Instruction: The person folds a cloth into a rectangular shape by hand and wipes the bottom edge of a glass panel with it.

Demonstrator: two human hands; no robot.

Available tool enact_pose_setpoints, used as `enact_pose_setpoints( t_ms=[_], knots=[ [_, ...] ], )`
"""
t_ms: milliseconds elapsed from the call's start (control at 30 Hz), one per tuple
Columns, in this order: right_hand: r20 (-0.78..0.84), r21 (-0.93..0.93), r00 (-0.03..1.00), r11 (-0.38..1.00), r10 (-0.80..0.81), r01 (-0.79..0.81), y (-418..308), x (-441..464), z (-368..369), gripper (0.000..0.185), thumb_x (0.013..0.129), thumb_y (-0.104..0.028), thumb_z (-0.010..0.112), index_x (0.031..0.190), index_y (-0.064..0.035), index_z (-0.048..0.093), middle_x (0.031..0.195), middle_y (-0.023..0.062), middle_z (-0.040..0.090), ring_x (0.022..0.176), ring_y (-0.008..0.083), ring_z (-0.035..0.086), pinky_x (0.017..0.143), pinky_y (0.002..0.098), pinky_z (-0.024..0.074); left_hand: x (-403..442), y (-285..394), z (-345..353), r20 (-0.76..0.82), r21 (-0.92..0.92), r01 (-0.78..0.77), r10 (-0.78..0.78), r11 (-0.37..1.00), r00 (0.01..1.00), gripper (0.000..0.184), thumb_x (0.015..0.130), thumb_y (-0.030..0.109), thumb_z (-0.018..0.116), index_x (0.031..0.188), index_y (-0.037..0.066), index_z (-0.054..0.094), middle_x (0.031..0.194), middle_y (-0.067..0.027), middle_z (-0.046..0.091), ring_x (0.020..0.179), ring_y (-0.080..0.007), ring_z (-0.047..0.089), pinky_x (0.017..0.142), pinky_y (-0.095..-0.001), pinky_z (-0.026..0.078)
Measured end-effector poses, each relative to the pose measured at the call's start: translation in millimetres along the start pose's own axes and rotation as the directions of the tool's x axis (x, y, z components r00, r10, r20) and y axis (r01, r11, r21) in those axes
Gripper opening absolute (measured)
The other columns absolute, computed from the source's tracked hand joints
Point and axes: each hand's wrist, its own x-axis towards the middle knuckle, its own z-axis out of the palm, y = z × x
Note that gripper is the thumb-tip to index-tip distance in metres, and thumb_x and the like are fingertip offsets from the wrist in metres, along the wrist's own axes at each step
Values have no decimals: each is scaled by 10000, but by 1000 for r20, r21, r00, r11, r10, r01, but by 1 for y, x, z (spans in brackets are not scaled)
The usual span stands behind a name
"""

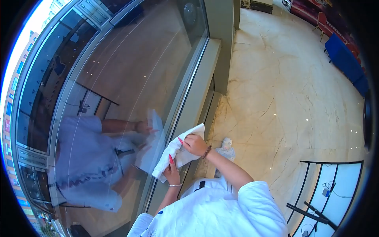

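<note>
A white cloth (pixel 184 157) is bunched and folded between my two hands, in front of the window ledge. My left hand (pixel 172 173), with a silver bangle at the wrist, grips the cloth's lower edge with the thumb pointing up. Higher up, my right hand (pixel 194 144), with a beaded bracelet, has its fingers curled on the cloth's upper part. Close on the left is the large glass pane (pixel 118 79), which mirrors my arms and the cloth. Whether the cloth touches the frame behind it, I cannot tell.
A grey metal window frame (pixel 205 75) runs along the glass. On the marble floor (pixel 272 91), a white speckled object (pixel 226 143) lies partly behind my right forearm. A black-framed white panel (pixel 327 189) with cables stands at lower right. A blue-covered table (pixel 347 59) is at far right.
</note>
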Motion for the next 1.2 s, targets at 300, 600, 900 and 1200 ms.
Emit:
enact_pose_setpoints(
  t_ms=[300, 600, 900, 1200],
  knots=[
    [-59, -14, 977, 978, 206, -207, 93, 7, -57, 174, 786, -138, 511, 724, 7, 584, 744, 152, 579, 695, 312, 564, 643, 392, 463, 65, -21, 107, 16, -136, 149, -148, 979, 989, 327, 888, 256, 510, 1014, -43, 554, 938, -61, 582, 848, -113, 538, 734, -226, 419],
    [-176, 8, 945, 960, 277, -279, 156, -19, -95, 171, 794, -112, 512, 695, 18, 559, 718, 168, 563, 665, 324, 555, 605, 403, 450, 67, -52, 183, 132, -83, 94, -83, 992, 988, 326, 880, 286, 533, 1028, 0, 587, 935, -8, 580, 815, -73, 498, 701, -222, 392],
    [-249, 35, 888, 920, 387, -391, 225, -23, -167, 189, 807, -143, 515, 689, 2, 539, 670, 167, 534, 632, 331, 545, 578, 404, 436, 99, -49, 281, 189, 57, 193, -200, 980, 961, 295, 861, 242, 574, 1055, 20, 589, 837, 39, 547, 712, -48, 454, 614, -184, 358],
    [-309, 743, 204, 370, 929, -558, 250, -114, -262, 341, 867, -246, 492, 631, -7, 548, 590, 104, 576, 534, 207, 581, 530, 280, 480, 53, -55, 411, 779, 92, -256, 90, 962, 620, 232, 806, 150, 626, 1012, 44, 619, 966, -111, 625, 888, -250, 589, 805, -342, 439]
  ],
)
